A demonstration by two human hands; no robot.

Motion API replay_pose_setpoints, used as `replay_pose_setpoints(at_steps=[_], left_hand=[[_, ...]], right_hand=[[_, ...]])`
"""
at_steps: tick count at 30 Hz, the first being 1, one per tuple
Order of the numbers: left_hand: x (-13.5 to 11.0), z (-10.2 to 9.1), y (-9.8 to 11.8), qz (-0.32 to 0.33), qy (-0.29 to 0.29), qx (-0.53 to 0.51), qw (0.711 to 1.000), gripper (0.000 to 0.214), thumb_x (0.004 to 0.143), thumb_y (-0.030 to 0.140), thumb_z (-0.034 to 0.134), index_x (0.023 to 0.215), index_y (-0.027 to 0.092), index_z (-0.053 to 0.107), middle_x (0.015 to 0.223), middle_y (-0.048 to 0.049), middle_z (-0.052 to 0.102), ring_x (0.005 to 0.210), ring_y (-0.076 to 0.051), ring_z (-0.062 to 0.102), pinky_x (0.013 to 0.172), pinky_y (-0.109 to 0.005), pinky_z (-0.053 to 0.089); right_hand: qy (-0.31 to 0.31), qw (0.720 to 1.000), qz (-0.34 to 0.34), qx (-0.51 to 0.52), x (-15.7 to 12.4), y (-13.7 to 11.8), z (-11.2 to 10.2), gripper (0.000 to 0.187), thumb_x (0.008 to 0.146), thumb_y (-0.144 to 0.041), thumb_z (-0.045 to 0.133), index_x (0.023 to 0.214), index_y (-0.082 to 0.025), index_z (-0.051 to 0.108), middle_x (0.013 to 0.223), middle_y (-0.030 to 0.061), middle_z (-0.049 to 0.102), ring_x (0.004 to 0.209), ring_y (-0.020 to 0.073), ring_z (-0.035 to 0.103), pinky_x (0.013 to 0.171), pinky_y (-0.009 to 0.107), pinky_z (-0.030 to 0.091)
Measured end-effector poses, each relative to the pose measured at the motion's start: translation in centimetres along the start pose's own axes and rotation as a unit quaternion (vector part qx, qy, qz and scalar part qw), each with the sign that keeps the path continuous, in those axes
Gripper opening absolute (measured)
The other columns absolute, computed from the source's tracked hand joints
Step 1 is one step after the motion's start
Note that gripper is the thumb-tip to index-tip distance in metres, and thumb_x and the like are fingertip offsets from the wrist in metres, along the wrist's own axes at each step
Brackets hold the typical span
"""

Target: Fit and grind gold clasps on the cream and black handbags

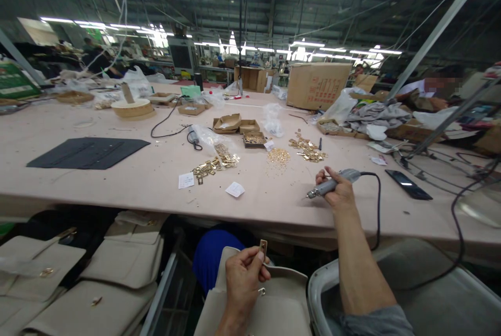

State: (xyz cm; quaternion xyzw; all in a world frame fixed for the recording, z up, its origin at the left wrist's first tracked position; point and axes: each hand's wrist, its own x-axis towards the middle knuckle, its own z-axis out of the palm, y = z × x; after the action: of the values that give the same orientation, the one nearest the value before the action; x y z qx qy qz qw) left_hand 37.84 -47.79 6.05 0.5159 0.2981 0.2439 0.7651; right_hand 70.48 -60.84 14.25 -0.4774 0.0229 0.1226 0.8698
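Between its thumb and fingers, my left hand (245, 278) pinches a small rectangular metal plate (263, 248), held upright. Below it lies a beige bag (284, 299) with a small metal fitting on its front. My right hand (338, 190) is wrapped around a grey electric screwdriver (326, 187) over the table, its tip pointing left and its dark cord hanging off the right side. Near the tool are a pile of gold-coloured metal plates (313, 154) and a scatter of tiny gold pieces (278, 156).
Beige bags (121, 258) are stacked at the lower left. A black sheet (88, 152) lies on the pink table (164, 182). More gold hardware (206, 168), a small parts box (254, 140), a phone (408, 184) and a large carton (319, 85) are around. A person sits at far right.
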Motion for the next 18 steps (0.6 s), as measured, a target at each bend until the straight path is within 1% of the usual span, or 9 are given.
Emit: replay_pose_setpoints(at_steps=[2, 3, 6, 9, 11, 13, 15, 18], left_hand=[[0.0, 0.0, -0.1, 0.002, -0.002, -0.002, 1.000, 0.046, 0.071, 0.054, 0.087, 0.082, 0.009, 0.080, 0.061, -0.0091, 0.073, 0.041, -0.012, 0.060, 0.041, -0.018, 0.045], [0.0, 0.0, -0.1, 0.004, 0.000, -0.003, 1.000, 0.046, 0.072, 0.053, 0.087, 0.083, 0.009, 0.080, 0.061, -0.0091, 0.073, 0.041, -0.012, 0.060, 0.041, -0.018, 0.045], [0.0, -0.2, -0.1, 0.005, -0.001, 0.003, 1.000, 0.045, 0.074, 0.053, 0.085, 0.083, 0.009, 0.080, 0.061, -0.0093, 0.073, 0.042, -0.012, 0.060, 0.042, -0.018, 0.046], [0.1, -0.5, -0.2, 0.002, -0.018, 0.022, 1.000, 0.048, 0.075, 0.057, 0.084, 0.081, 0.009, 0.080, 0.056, -0.0089, 0.071, 0.043, -0.013, 0.060, 0.043, -0.019, 0.047], [0.1, -0.6, -0.3, -0.003, -0.017, 0.026, 1.000, 0.050, 0.072, 0.060, 0.084, 0.080, 0.010, 0.081, 0.056, -0.0089, 0.071, 0.042, -0.013, 0.060, 0.043, -0.020, 0.047], [0.1, -0.5, -0.3, -0.007, -0.001, 0.021, 1.000, 0.051, 0.070, 0.062, 0.085, 0.079, 0.011, 0.081, 0.057, -0.0088, 0.071, 0.041, -0.013, 0.059, 0.042, -0.020, 0.047], [0.1, -0.2, -0.2, -0.008, 0.013, 0.016, 1.000, 0.051, 0.069, 0.062, 0.086, 0.080, 0.012, 0.081, 0.057, -0.0082, 0.071, 0.041, -0.013, 0.058, 0.041, -0.020, 0.046], [-0.1, 0.2, 0.1, -0.008, 0.021, 0.015, 1.000, 0.049, 0.070, 0.060, 0.087, 0.080, 0.013, 0.081, 0.060, -0.0079, 0.072, 0.041, -0.012, 0.058, 0.041, -0.020, 0.046]], right_hand=[[-0.009, 0.999, 0.004, 0.042, 1.1, 0.4, 1.1, 0.023, 0.080, -0.021, 0.076, 0.094, -0.018, 0.057, 0.084, 0.0002, 0.064, 0.066, 0.0105, 0.063, 0.061, 0.023, 0.059], [-0.008, 0.998, 0.003, 0.061, 1.8, 0.6, 1.7, 0.023, 0.081, -0.020, 0.076, 0.093, -0.018, 0.056, 0.085, -0.0009, 0.064, 0.063, 0.0081, 0.060, 0.061, 0.021, 0.058], [0.012, 0.994, -0.008, 0.109, 4.4, 1.5, 3.4, 0.024, 0.085, -0.018, 0.075, 0.090, -0.018, 0.051, 0.078, -0.0069, 0.059, 0.052, 0.0022, 0.050, 0.055, 0.015, 0.053], [0.037, 0.990, -0.015, 0.139, 6.9, 2.1, 4.6, 0.026, 0.089, -0.018, 0.072, 0.086, -0.019, 0.046, 0.069, -0.0104, 0.053, 0.047, 0.0016, 0.045, 0.051, 0.013, 0.050], [0.050, 0.988, -0.015, 0.145, 8.2, 2.5, 5.0, 0.029, 0.091, -0.020, 0.071, 0.084, -0.019, 0.043, 0.066, -0.0112, 0.050, 0.046, 0.0020, 0.044, 0.049, 0.013, 0.048], [0.060, 0.988, -0.015, 0.141, 9.1, 2.9, 5.1, 0.033, 0.090, -0.025, 0.074, 0.083, -0.020, 0.042, 0.064, -0.0114, 0.048, 0.046, 0.0026, 0.044, 0.048, 0.014, 0.048], [0.065, 0.989, -0.015, 0.132, 9.7, 3.3, 5.1, 0.036, 0.088, -0.029, 0.077, 0.082, -0.020, 0.042, 0.064, -0.0113, 0.048, 0.046, 0.0033, 0.045, 0.048, 0.015, 0.049], [0.075, 0.989, -0.020, 0.122, 10.3, 3.9, 5.0, 0.037, 0.087, -0.030, 0.078, 0.082, -0.020, 0.043, 0.064, -0.0108, 0.049, 0.046, 0.0037, 0.045, 0.048, 0.016, 0.050]])
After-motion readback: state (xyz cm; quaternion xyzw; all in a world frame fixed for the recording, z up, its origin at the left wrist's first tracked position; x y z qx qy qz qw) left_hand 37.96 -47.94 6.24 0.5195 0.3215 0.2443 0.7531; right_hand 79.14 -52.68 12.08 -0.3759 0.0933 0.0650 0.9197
